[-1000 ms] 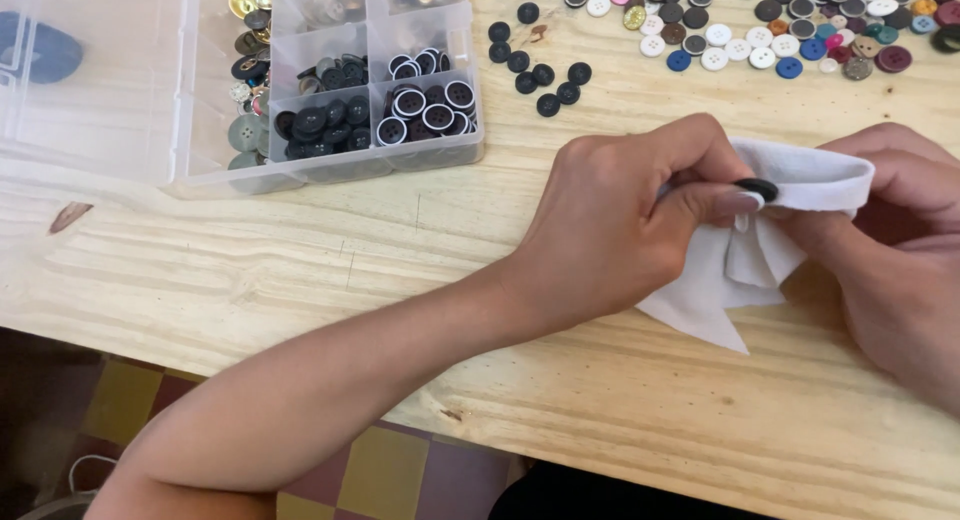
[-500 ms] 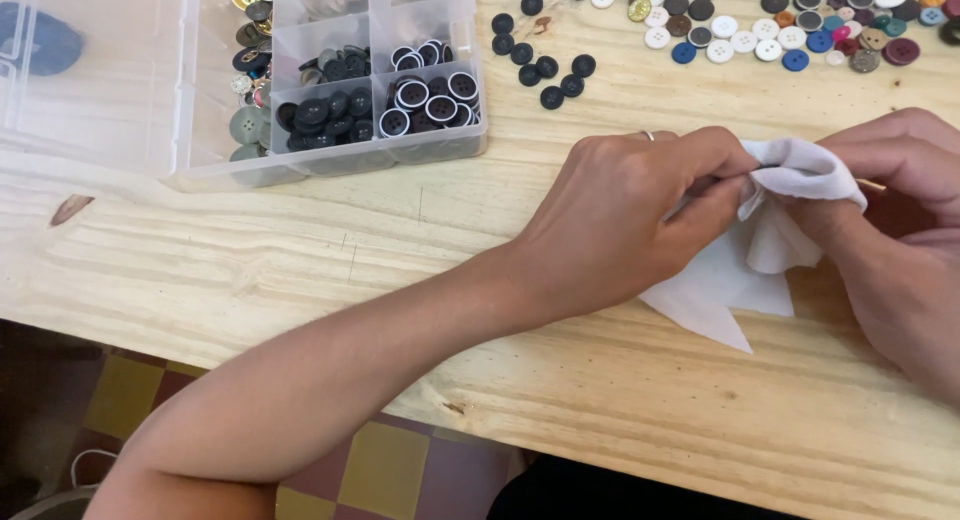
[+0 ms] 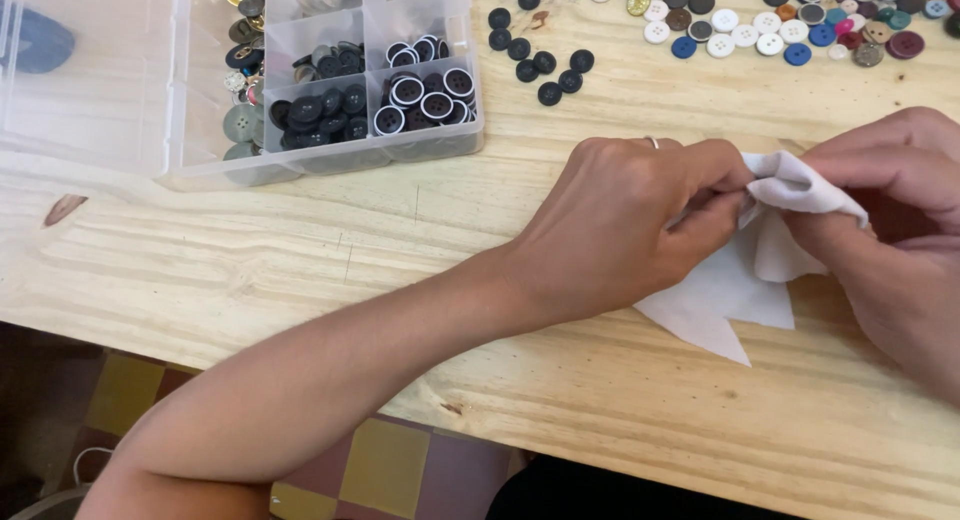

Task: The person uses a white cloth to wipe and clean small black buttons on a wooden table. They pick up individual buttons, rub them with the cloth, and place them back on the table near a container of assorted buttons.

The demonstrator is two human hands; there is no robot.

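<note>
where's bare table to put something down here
Bare wood lies between the clear button box and the left hand, and along the near edge below the white cloth. The far right is crowded with loose buttons.

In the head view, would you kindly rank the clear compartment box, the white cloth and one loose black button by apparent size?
1. Clear compartment box, partly cut off.
2. White cloth, partly hidden by both hands.
3. Loose black button, much the smallest.
</note>
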